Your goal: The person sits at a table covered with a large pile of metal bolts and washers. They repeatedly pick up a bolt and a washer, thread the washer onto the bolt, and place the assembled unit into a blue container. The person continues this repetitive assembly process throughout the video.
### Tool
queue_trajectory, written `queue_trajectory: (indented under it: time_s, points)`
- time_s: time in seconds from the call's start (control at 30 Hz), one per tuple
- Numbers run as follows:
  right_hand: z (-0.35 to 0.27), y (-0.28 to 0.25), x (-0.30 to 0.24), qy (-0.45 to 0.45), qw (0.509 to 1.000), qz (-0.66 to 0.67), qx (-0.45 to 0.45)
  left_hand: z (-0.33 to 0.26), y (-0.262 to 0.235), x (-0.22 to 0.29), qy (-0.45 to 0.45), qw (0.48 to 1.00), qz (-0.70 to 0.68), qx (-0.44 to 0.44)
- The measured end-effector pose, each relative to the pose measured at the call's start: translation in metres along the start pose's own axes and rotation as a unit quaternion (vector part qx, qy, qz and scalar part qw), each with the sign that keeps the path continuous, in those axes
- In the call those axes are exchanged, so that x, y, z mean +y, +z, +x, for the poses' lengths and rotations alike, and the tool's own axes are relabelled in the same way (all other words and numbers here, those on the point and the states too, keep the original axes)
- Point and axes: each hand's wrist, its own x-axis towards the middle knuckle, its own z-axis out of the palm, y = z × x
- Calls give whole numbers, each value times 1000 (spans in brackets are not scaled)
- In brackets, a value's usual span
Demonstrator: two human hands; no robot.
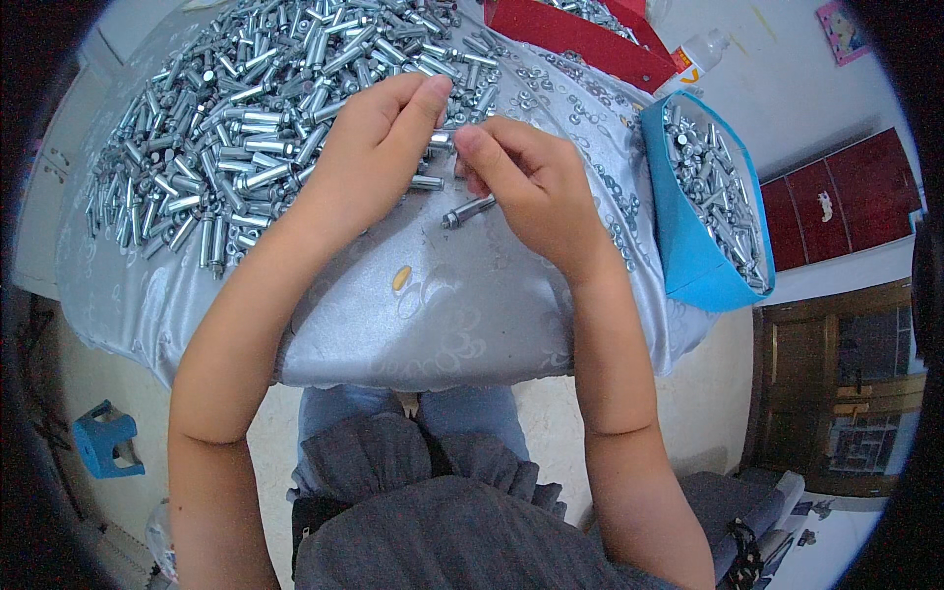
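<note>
Above the silvery tablecloth, a metal expansion bolt [442,141] spans the gap between my two hands. My left hand [379,147] is closed around one end, its fingers hidden behind the thumb and palm. At the other end my right hand [526,187] pinches between thumb and fingers; any small part under the fingertips is hidden. Another expansion bolt [468,211] lies on the cloth just below my right hand. A big heap of similar bolts [251,143] spreads to the left and far side of my left hand.
Loose washers and nuts [575,103] lie scattered right of the heap. A blue fabric bin [678,241] full of bolts stands at the right edge. At the back are a red box [580,41] with metal parts and a clear bottle [700,54]. A blue stool [106,440] stands lower left.
</note>
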Motion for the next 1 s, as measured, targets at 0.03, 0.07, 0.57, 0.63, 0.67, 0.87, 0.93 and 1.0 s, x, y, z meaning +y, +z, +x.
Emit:
queue_trajectory:
  time_s: [0.03,0.07,0.57,0.63,0.67,0.87,0.93,1.0]
  points:
    - [0,-1,-2,32,999,13,-11,0,1,0,-13,1000,-4,6]
    - [-1,-1,-2,64,997,27,-22,0,2,1,-27,1000,-9,12]
    - [3,-1,4,-128,989,-53,51,1,1,-1,-31,999,-14,12]
    - [3,-2,1,-107,991,-68,34,1,2,-2,-25,999,-21,14]
    - [2,-2,1,-96,992,-74,26,1,3,-5,-5,1000,-16,16]
    - [-2,-1,-7,116,990,74,-38,-3,9,-2,2,999,-25,23]
    - [-1,-2,-7,167,979,103,-52,-3,10,-2,16,999,-10,27]
    - [0,-4,-8,188,973,114,-62,-4,7,3,-4,1000,-3,13]
